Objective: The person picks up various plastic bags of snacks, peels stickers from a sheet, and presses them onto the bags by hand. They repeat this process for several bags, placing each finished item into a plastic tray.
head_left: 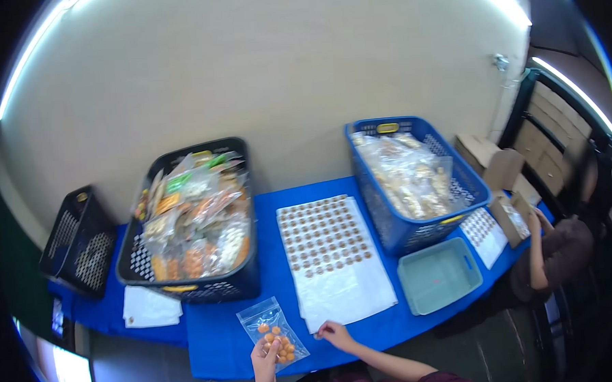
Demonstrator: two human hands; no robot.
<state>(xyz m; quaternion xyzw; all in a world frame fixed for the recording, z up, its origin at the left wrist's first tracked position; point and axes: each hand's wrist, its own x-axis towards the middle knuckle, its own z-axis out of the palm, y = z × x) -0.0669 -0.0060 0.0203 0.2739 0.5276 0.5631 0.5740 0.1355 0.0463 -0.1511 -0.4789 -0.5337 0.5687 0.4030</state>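
Note:
My left hand [264, 367] is closed on a clear zip bag [300, 349] with several round orange pieces inside, held up over the front edge of the table. To its right, my right hand [336, 336] is at the lower edge of a white sheet [345, 295], fingers pinched together. Whatever is between those fingers is too small to name. Rows of small round brown labels [321, 235] cover the upper part of the sheet; its lower part is plain white.
A black basket [235, 287] of packed bags stands behind left, a blue basket [410, 233] of bags behind right. Beside them are an upright black crate [91, 265], white sheets [150, 307] and a pale green tub [439, 277]. At right, another person [561, 251] handles a cardboard box [505, 220].

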